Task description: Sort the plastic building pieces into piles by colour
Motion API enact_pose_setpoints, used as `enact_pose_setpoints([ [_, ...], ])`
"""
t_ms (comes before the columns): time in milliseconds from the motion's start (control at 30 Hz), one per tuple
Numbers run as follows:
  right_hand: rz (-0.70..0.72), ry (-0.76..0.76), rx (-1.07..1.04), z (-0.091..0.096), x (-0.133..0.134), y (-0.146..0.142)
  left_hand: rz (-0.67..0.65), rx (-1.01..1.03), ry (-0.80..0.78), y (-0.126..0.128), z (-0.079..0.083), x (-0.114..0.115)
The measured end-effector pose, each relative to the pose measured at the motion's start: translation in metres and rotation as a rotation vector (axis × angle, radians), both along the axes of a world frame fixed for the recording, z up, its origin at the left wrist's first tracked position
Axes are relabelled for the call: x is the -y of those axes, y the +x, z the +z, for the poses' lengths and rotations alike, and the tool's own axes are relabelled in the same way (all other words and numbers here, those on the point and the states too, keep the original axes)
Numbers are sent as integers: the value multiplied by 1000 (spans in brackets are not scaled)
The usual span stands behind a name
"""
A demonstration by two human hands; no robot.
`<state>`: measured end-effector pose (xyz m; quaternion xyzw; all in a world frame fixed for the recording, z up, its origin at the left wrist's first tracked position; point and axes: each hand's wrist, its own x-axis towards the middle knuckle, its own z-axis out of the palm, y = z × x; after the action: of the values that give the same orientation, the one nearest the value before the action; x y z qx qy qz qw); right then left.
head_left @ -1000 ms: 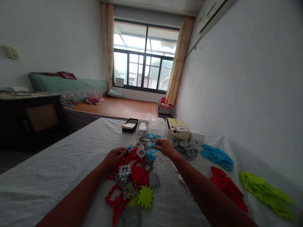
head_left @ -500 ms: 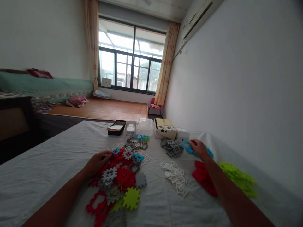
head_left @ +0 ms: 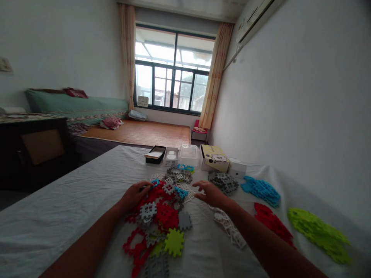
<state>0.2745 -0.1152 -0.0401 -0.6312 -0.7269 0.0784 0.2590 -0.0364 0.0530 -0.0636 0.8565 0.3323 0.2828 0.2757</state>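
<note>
My left hand (head_left: 139, 193) is at the far left edge of a mixed heap of notched plastic building tiles, its fingers closed on a small blue tile (head_left: 155, 183). Red tiles (head_left: 168, 216), a grey tile (head_left: 185, 221) and a lime-green tile (head_left: 174, 242) lie in that heap. My right hand (head_left: 211, 193) hovers just right of the heap, fingers apart and holding nothing, near small white window-like pieces (head_left: 189, 196). Another blue tile (head_left: 181, 192) rests close by. Under my right forearm lies a pile of white window pieces (head_left: 227, 224), partly hidden.
Sorted piles stand on the right: grey tiles (head_left: 223, 183), blue tiles (head_left: 262, 190), red tiles (head_left: 271, 222) and lime-green tiles (head_left: 319, 233). Along the back are a black box (head_left: 156, 156), a clear plastic container (head_left: 189, 155) and a yellow cartoon box (head_left: 216, 159). White cloth (head_left: 95, 193) covers the table.
My right hand has let go of a blue tile at the blue pile and come left to the mixed heap. My left hand stays at the heap's edge. The view has turned slightly left.
</note>
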Motion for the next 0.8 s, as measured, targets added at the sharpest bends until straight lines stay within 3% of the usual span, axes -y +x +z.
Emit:
enact_pose_setpoints([
  [67,75,22,19,-7,-15,-34,-7,-3,-8,0,-1,0],
  [167,124,16,-1,-8,-28,-55,-10,-4,-8,0,-2,-1],
  [333,59,24,-137,-5,-24,-50,-12,-13,-24,0,-3,-2],
  [567,-23,0,-154,-22,-9,-47,-7,-9,-23,0,-2,-2],
  [800,20,-60,-221,-20,-6,-60,-5,-15,-25,-1,2,-1],
])
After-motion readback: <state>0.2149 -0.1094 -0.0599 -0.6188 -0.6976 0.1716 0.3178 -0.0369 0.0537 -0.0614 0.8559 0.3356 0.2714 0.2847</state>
